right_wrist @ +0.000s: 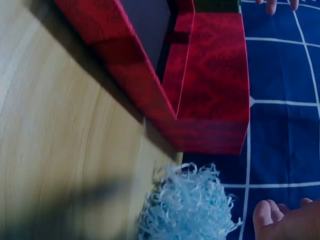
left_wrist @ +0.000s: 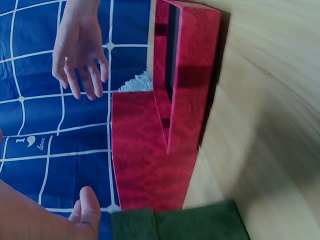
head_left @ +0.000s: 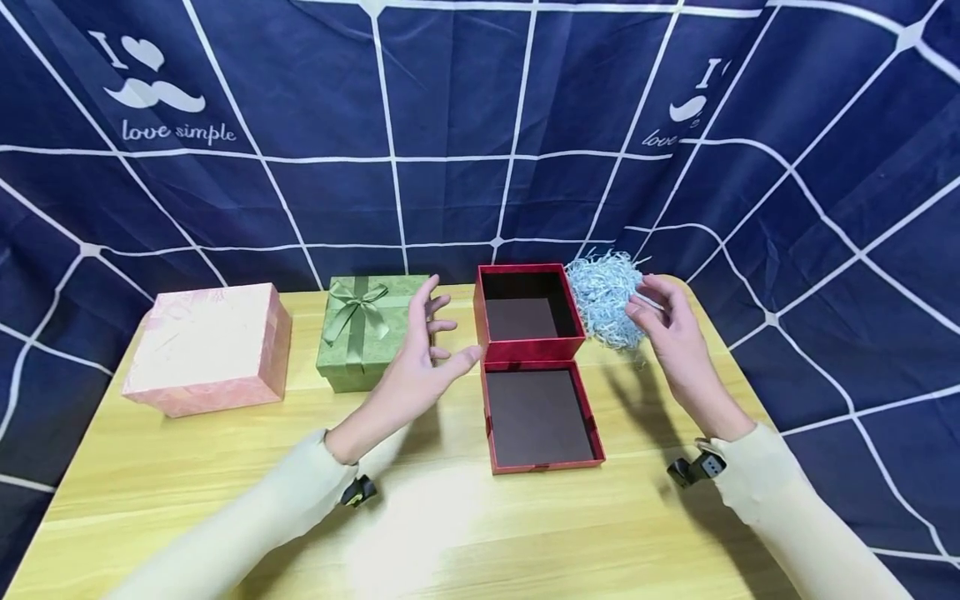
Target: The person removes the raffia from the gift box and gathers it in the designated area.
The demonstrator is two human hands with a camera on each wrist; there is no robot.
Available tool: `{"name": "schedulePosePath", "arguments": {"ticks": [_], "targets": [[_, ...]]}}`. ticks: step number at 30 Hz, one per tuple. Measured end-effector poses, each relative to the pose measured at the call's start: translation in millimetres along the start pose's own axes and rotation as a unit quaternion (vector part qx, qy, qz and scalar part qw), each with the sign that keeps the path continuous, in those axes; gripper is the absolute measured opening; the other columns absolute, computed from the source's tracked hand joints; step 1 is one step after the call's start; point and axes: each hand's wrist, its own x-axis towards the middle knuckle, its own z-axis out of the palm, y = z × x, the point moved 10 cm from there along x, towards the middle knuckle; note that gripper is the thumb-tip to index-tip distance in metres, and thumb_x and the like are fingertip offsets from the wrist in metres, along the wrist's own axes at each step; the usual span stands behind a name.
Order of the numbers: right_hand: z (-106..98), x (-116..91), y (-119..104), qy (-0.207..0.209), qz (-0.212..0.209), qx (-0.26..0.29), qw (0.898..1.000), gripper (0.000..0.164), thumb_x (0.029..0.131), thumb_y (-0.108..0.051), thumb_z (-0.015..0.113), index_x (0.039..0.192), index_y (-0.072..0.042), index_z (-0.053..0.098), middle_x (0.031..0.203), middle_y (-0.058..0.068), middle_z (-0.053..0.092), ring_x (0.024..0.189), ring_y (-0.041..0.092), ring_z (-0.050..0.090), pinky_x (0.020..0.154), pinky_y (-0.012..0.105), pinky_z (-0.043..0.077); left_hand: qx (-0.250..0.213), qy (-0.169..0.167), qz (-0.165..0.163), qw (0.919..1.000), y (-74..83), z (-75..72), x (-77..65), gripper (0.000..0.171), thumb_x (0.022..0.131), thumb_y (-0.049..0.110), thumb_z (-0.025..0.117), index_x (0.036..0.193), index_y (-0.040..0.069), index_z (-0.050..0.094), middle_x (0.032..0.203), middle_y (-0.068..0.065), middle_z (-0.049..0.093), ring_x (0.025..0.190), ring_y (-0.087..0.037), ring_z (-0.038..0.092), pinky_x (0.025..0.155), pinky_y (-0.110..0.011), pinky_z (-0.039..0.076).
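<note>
My left hand (head_left: 412, 362) hovers between a green gift box (head_left: 375, 367) with a ribbon bow and an open red box (head_left: 536, 350), its fingers spread and holding nothing. In front of the red box, right against it, lies its shallow red lid (head_left: 543, 417), dark inside facing up. The deep red box shows a dark, bare bottom. At its right sits a heap of light blue shredded paper (head_left: 603, 296). My right hand (head_left: 678, 346) is beside that heap, fingers loosely bent; the right wrist view has a gap between hand and shredded paper (right_wrist: 190, 205).
A pink box (head_left: 210, 346) stands at the left end of the wooden table (head_left: 420, 533). Behind and to the right hangs a dark blue cloth (head_left: 450, 200) with white grid lines. Each wrist wears a small black camera.
</note>
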Motion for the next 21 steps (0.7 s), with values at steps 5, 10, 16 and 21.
{"name": "schedulePosePath", "arguments": {"ticks": [5, 10, 16, 21], "targets": [[11, -5, -2, -0.018, 0.002, 0.012, 1.000, 0.039, 0.110, -0.009, 0.062, 0.147, -0.015, 0.050, 0.142, -0.001, 0.052, 0.138, 0.024, 0.051, 0.104, 0.018, 0.046, 0.020, 0.011, 0.007, 0.9997, 5.5, -19.2, -8.8, 0.099, 0.097, 0.022, 0.078, 0.173, 0.033, 0.015, 0.167, -0.003, 0.035, 0.133, -0.026, 0.051, 0.098, -0.046, 0.049], [24, -9, -10, -0.039, -0.007, -0.008, 0.999, 0.038, 0.110, -0.011, 0.063, 0.146, -0.011, 0.053, 0.142, 0.001, 0.055, 0.137, 0.023, 0.053, 0.104, 0.018, 0.045, 0.024, 0.024, 0.035, 0.9988, 11.7, -37.2, -18.0, 0.096, 0.098, 0.016, 0.077, 0.173, 0.027, 0.016, 0.165, -0.006, 0.038, 0.136, -0.035, 0.051, 0.096, -0.036, 0.049], [42, -12, -18, -0.058, -0.007, -0.021, 0.998, 0.043, 0.110, -0.011, 0.062, 0.151, -0.002, 0.050, 0.146, 0.007, 0.054, 0.137, 0.019, 0.056, 0.107, 0.018, 0.045, 0.029, 0.055, 0.053, 0.9967, 13.3, -63.3, -28.7, 0.089, 0.100, 0.009, 0.073, 0.172, 0.017, 0.021, 0.162, -0.014, 0.041, 0.133, -0.041, 0.050, 0.094, -0.028, 0.047], [62, -14, -16, -0.076, 0.003, -0.018, 0.997, 0.047, 0.110, -0.010, 0.061, 0.153, 0.001, 0.047, 0.152, 0.011, 0.051, 0.142, 0.024, 0.054, 0.109, 0.020, 0.044, 0.035, 0.080, 0.050, 0.9950, 11.1, -80.6, -37.5, 0.076, 0.103, 0.004, 0.068, 0.169, 0.012, 0.029, 0.156, -0.018, 0.046, 0.119, -0.034, 0.054, 0.089, -0.024, 0.045]]}}
